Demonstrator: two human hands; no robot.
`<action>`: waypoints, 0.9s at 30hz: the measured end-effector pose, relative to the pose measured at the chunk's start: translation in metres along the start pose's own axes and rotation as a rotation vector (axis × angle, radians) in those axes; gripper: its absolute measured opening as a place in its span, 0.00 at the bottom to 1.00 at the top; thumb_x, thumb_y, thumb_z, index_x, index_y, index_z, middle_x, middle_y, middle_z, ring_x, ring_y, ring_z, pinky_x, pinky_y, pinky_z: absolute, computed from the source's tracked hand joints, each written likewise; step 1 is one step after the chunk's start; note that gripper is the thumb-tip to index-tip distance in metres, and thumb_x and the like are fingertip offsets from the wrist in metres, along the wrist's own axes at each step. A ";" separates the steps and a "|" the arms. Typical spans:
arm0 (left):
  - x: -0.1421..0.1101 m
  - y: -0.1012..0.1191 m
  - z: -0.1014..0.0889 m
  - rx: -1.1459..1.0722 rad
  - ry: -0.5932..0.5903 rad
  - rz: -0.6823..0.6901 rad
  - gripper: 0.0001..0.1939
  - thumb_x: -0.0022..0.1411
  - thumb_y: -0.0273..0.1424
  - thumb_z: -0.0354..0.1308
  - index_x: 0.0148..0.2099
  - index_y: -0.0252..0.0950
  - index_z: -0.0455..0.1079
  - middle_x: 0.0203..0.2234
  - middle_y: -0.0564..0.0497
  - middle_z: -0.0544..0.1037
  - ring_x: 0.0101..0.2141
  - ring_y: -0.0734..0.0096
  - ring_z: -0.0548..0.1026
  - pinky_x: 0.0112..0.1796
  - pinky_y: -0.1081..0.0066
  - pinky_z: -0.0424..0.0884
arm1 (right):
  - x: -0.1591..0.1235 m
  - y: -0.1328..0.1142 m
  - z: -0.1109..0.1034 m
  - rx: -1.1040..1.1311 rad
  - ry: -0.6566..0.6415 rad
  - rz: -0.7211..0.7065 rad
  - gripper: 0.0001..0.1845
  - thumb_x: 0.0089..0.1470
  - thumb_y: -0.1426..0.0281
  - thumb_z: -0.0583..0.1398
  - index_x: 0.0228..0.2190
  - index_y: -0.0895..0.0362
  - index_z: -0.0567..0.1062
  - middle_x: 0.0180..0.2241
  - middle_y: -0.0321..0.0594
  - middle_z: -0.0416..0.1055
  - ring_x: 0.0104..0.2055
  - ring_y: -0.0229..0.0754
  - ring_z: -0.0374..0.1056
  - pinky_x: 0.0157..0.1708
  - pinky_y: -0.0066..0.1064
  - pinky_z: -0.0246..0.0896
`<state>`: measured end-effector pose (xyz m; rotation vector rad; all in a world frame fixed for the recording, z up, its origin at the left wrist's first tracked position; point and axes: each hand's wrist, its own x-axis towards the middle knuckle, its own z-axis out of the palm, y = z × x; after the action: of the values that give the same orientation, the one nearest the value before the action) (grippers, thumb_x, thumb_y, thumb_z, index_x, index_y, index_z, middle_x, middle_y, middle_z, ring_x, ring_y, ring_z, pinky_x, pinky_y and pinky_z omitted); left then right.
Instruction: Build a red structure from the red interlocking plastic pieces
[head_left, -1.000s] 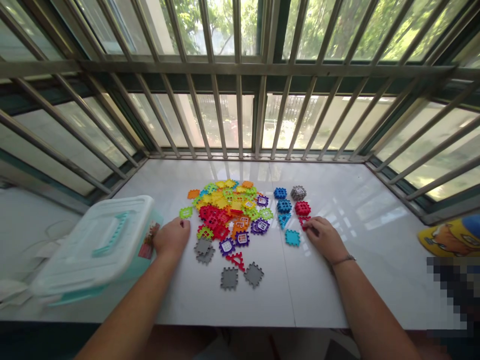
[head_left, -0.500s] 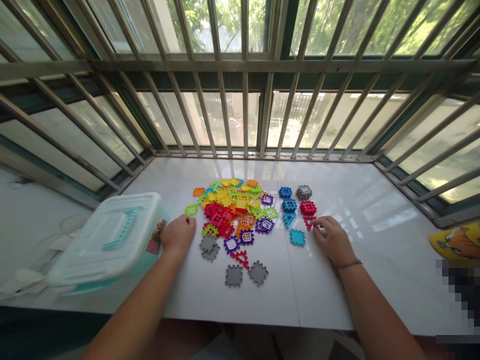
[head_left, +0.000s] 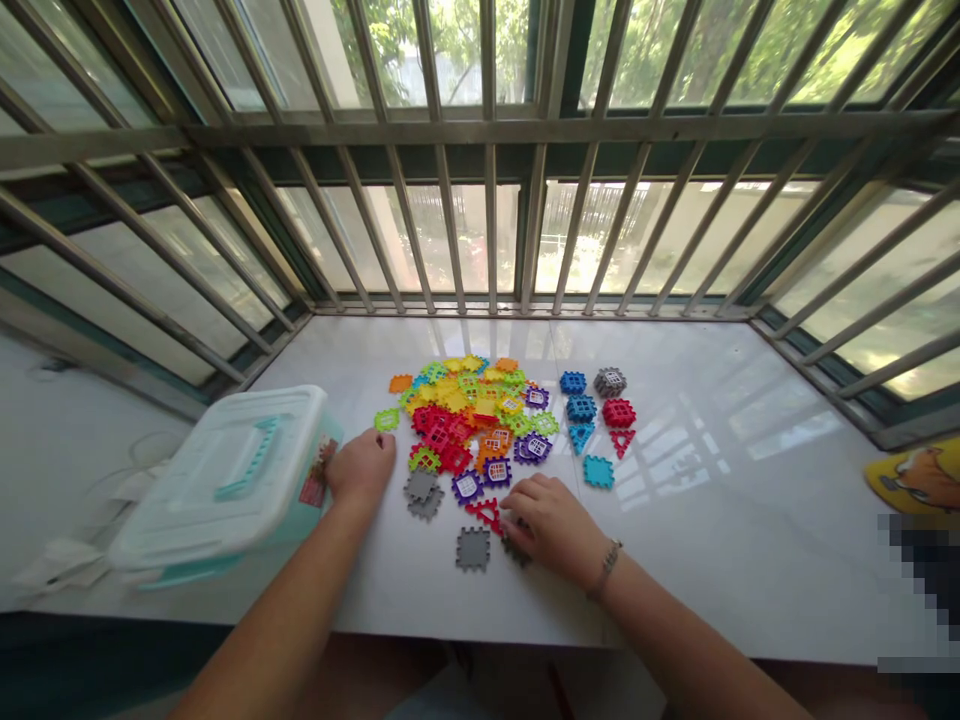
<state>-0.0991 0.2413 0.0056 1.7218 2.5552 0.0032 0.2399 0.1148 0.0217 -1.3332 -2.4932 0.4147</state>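
My left hand (head_left: 361, 468) rests on the table as a loose fist, with nothing visible in it. It lies between the storage box and a lime-green plastic building tile (head_left: 387, 420). My right hand (head_left: 551, 525) reaches over the near side of the tiles, thumb and forefinger apart at the right end of a red triangular tile (head_left: 484, 512). Its fingers partly cover a grey square tile (head_left: 516, 552), and whether they touch either piece is unclear. Another grey square tile (head_left: 473, 549) lies to the left. Two overlapping grey tiles (head_left: 422, 488) sit by the heap.
A mixed heap of coloured tiles (head_left: 450, 400) covers the table's middle. Right of it stand stacks of blue tiles (head_left: 580, 408), red tiles (head_left: 619, 413) and grey tiles (head_left: 610, 381), plus a light-blue square (head_left: 598, 472). A lidded box (head_left: 225, 480) stands left; window bars (head_left: 491, 230) rise behind.
My right hand has moved left and nearer, from the red triangles at the right to the red triangle and grey square near the front. My left hand stays in place.
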 end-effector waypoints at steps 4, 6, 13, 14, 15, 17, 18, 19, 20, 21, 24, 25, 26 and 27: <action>0.001 -0.001 0.002 -0.004 0.010 0.007 0.30 0.75 0.41 0.39 0.52 0.37 0.84 0.45 0.33 0.87 0.45 0.41 0.83 0.42 0.56 0.73 | 0.022 -0.022 0.003 -0.047 -0.135 0.069 0.13 0.67 0.60 0.70 0.48 0.53 0.81 0.46 0.45 0.80 0.51 0.53 0.73 0.49 0.40 0.66; 0.002 -0.002 0.003 -0.013 0.019 0.015 0.31 0.75 0.41 0.39 0.52 0.37 0.84 0.45 0.33 0.87 0.45 0.41 0.84 0.42 0.56 0.73 | 0.032 -0.027 0.003 -0.054 -0.165 0.105 0.13 0.67 0.61 0.69 0.49 0.54 0.80 0.47 0.46 0.80 0.52 0.54 0.73 0.50 0.40 0.67; 0.001 -0.003 0.002 -0.034 0.016 0.011 0.30 0.75 0.42 0.40 0.52 0.37 0.84 0.45 0.33 0.87 0.45 0.42 0.84 0.42 0.57 0.72 | 0.041 -0.025 0.002 0.013 -0.214 0.148 0.15 0.66 0.71 0.65 0.54 0.55 0.81 0.48 0.47 0.81 0.52 0.52 0.75 0.54 0.39 0.69; 0.001 -0.003 0.002 -0.034 0.017 0.010 0.30 0.75 0.42 0.40 0.52 0.37 0.84 0.45 0.34 0.87 0.45 0.42 0.84 0.42 0.57 0.72 | 0.040 -0.025 0.002 0.027 -0.207 0.148 0.17 0.66 0.72 0.64 0.55 0.56 0.80 0.49 0.47 0.81 0.53 0.52 0.75 0.54 0.40 0.69; 0.001 -0.003 0.003 -0.035 0.019 0.010 0.30 0.75 0.42 0.40 0.52 0.37 0.84 0.45 0.34 0.87 0.45 0.42 0.84 0.41 0.57 0.72 | 0.038 -0.025 0.001 0.038 -0.201 0.151 0.19 0.65 0.73 0.64 0.57 0.56 0.80 0.50 0.48 0.80 0.53 0.53 0.75 0.55 0.40 0.69; 0.001 -0.004 0.004 -0.039 0.023 0.011 0.30 0.75 0.42 0.40 0.52 0.37 0.85 0.45 0.34 0.87 0.45 0.42 0.84 0.42 0.57 0.72 | 0.035 -0.025 0.000 0.056 -0.194 0.159 0.23 0.64 0.73 0.65 0.60 0.56 0.78 0.52 0.49 0.80 0.55 0.53 0.75 0.56 0.40 0.68; 0.002 -0.005 0.005 -0.043 0.025 0.013 0.31 0.75 0.42 0.40 0.52 0.37 0.85 0.45 0.33 0.87 0.45 0.42 0.84 0.42 0.57 0.72 | 0.033 -0.026 -0.001 0.065 -0.193 0.163 0.25 0.64 0.72 0.65 0.61 0.56 0.77 0.53 0.49 0.80 0.56 0.53 0.74 0.57 0.40 0.68; 0.002 -0.005 0.006 -0.046 0.027 0.015 0.31 0.75 0.42 0.41 0.52 0.37 0.85 0.45 0.33 0.87 0.45 0.42 0.84 0.43 0.56 0.72 | 0.032 -0.026 -0.002 0.072 -0.194 0.167 0.27 0.64 0.72 0.66 0.63 0.56 0.76 0.54 0.49 0.79 0.57 0.54 0.74 0.58 0.40 0.68; 0.002 -0.005 0.006 -0.050 0.029 0.018 0.31 0.75 0.42 0.41 0.52 0.37 0.85 0.45 0.33 0.87 0.45 0.42 0.84 0.44 0.56 0.72 | 0.031 -0.027 -0.002 0.076 -0.197 0.171 0.28 0.64 0.71 0.67 0.64 0.55 0.75 0.55 0.49 0.79 0.57 0.54 0.74 0.58 0.40 0.68; 0.002 -0.005 0.006 -0.052 0.031 0.020 0.31 0.75 0.42 0.41 0.52 0.37 0.85 0.45 0.33 0.87 0.45 0.42 0.84 0.44 0.56 0.72 | 0.031 -0.027 -0.003 0.075 -0.199 0.174 0.29 0.64 0.71 0.67 0.65 0.55 0.75 0.55 0.49 0.79 0.58 0.54 0.74 0.58 0.40 0.68; 0.002 -0.005 0.005 -0.051 0.028 0.025 0.30 0.75 0.41 0.40 0.52 0.37 0.85 0.45 0.33 0.87 0.45 0.42 0.84 0.43 0.56 0.72 | 0.031 -0.029 -0.003 0.050 -0.204 0.178 0.28 0.64 0.75 0.64 0.64 0.54 0.75 0.53 0.48 0.79 0.56 0.53 0.74 0.56 0.40 0.68; 0.002 -0.004 0.004 -0.048 0.023 0.028 0.30 0.75 0.41 0.40 0.52 0.37 0.84 0.45 0.34 0.87 0.45 0.42 0.84 0.43 0.56 0.72 | 0.031 -0.029 -0.002 0.039 -0.202 0.179 0.27 0.64 0.75 0.63 0.63 0.54 0.75 0.53 0.47 0.79 0.56 0.53 0.74 0.55 0.39 0.68; 0.001 -0.004 0.004 -0.043 0.020 0.030 0.30 0.75 0.41 0.40 0.52 0.37 0.84 0.45 0.34 0.87 0.46 0.42 0.84 0.42 0.57 0.72 | 0.031 -0.030 -0.001 0.026 -0.197 0.182 0.27 0.64 0.76 0.63 0.63 0.54 0.75 0.52 0.47 0.79 0.55 0.52 0.74 0.55 0.39 0.68; 0.001 -0.003 0.003 -0.037 0.017 0.030 0.30 0.75 0.41 0.40 0.51 0.37 0.84 0.45 0.34 0.87 0.46 0.42 0.84 0.42 0.57 0.72 | 0.032 -0.031 0.001 0.012 -0.191 0.186 0.27 0.63 0.77 0.62 0.62 0.54 0.75 0.52 0.47 0.79 0.54 0.52 0.74 0.54 0.38 0.68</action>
<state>-0.1025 0.2407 0.0028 1.7538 2.5240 0.0667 0.1988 0.1247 0.0361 -1.5959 -2.5183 0.6241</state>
